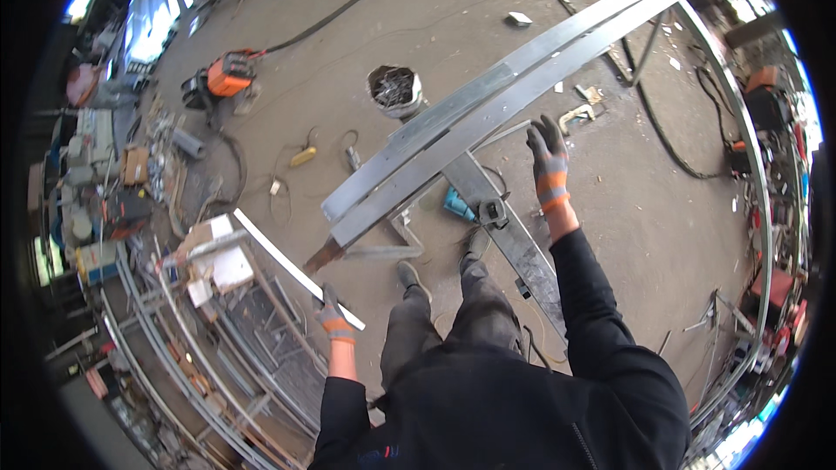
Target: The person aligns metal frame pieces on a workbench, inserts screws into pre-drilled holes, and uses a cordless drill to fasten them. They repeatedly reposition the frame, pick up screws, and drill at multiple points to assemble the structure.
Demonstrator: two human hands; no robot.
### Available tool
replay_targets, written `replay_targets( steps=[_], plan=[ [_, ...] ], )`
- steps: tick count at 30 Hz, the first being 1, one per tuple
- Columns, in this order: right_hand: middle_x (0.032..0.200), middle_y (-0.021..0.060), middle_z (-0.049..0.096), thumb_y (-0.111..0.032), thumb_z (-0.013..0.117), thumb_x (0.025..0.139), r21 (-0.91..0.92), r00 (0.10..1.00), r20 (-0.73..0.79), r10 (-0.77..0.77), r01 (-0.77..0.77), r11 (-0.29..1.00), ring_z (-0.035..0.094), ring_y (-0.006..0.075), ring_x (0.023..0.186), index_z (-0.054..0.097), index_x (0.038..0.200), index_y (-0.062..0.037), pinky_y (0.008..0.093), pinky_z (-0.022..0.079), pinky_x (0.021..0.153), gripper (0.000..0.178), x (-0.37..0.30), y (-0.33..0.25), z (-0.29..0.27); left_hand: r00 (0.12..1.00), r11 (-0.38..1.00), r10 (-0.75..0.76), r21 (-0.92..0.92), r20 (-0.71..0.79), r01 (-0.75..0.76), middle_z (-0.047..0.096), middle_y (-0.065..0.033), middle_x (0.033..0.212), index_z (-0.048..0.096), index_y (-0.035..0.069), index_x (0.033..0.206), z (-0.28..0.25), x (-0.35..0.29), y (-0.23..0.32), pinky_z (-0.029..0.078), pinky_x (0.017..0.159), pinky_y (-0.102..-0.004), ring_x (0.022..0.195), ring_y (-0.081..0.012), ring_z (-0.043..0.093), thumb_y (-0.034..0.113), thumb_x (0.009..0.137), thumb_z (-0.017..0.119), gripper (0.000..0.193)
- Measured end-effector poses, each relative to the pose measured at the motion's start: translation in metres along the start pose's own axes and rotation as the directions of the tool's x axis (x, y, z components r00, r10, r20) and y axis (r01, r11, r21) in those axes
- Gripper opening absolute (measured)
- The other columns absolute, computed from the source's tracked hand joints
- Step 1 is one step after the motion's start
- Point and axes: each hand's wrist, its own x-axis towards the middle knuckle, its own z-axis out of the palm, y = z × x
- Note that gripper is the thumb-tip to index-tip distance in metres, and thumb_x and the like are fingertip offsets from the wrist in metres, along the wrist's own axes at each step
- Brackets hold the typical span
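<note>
My left hand (pixel 333 317), in a grey and orange work glove, is closed around a long, narrow white strip (pixel 283 258) near its lower end. The strip slants away to the upper left. My right hand (pixel 549 162), gloved alike, is raised with its fingers apart and holds nothing I can see. It is nearest to long grey metal beams (pixel 488 126) lying side by side on a support. A wide metal bar (pixel 531 265) runs from under the beams toward me, right of my legs. A blue tool (pixel 459 204), partly hidden, sits beside that bar.
A white bucket of scrap (pixel 399 104) stands beyond the beams. An orange machine (pixel 230 75) with a cable is at the far left. Metal lengths (pixel 235 365) lie at the left; a clamp (pixel 576 115) is on the floor. A long curved-looking rail (pixel 756 165) runs along the right.
</note>
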Motion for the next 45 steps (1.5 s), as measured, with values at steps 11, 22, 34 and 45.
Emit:
replay_targets(
  steps=[11, 22, 34, 45],
  plan=[
    [0.175, 0.0258, 0.045, -0.045, 0.075, 0.103, -0.756, 0.746, 0.585, -0.317, 0.644, 0.121, 0.036, 0.0464, 0.166, 0.045, 0.171, -0.0041, 0.0651, 0.022, 0.137, 0.085, -0.051, -0.001, 0.078, 0.994, 0.853, 0.061, 0.522, -0.093, -0.003, 0.078, -0.0049, 0.109, 0.079, -0.003, 0.127, -0.223, -0.111, -0.027, 0.057, 0.087, -0.0369, 0.097, -0.0156, 0.067, 0.021, 0.106, 0.082, 0.032],
    [0.157, 0.0202, 0.063, -0.031, 0.064, 0.104, -0.017, -0.04, 0.996, 0.074, 0.77, 0.637, 0.058, 0.041, 0.147, 0.059, 0.157, -0.0108, 0.0532, 0.046, 0.125, 0.057, -0.324, 0.038, 0.205, 0.949, 0.261, 0.108, 0.913, 0.296, -0.314, 0.08, -0.0245, 0.094, 0.08, 0.006, 0.119, -0.219, 0.017, 0.075, 0.059, 0.084, -0.0522, 0.09, -0.0431, 0.077, 0.051, 0.101, 0.08, 0.049],
    [0.146, 0.0184, 0.072, -0.039, 0.078, 0.1, -0.589, 0.436, 0.805, 0.403, 0.67, 0.452, 0.067, 0.0398, 0.136, 0.068, 0.148, -0.0058, 0.0516, 0.051, 0.117, 0.059, -0.395, 0.0, 0.261, 0.545, 0.147, 0.056, 0.533, 0.837, -0.833, 0.082, -0.0221, 0.116, 0.077, 0.01, 0.132, -0.108, 0.223, 0.107, 0.06, 0.095, -0.0556, 0.107, -0.0429, 0.078, 0.053, 0.095, 0.076, 0.057],
    [0.146, 0.0183, 0.072, -0.037, 0.073, 0.104, -0.714, 0.617, 0.7, 0.36, 0.581, 0.391, 0.068, 0.0399, 0.132, 0.067, 0.15, -0.0062, 0.0492, 0.052, 0.113, 0.056, -0.436, -0.003, 0.274, 0.376, 0.161, 0.024, 0.368, 0.926, -0.916, 0.08, -0.0238, 0.121, 0.074, 0.009, 0.13, 0.045, 0.208, 0.073, 0.06, 0.1, -0.0548, 0.116, -0.0458, 0.076, 0.039, 0.097, 0.073, 0.044]
  ],
)
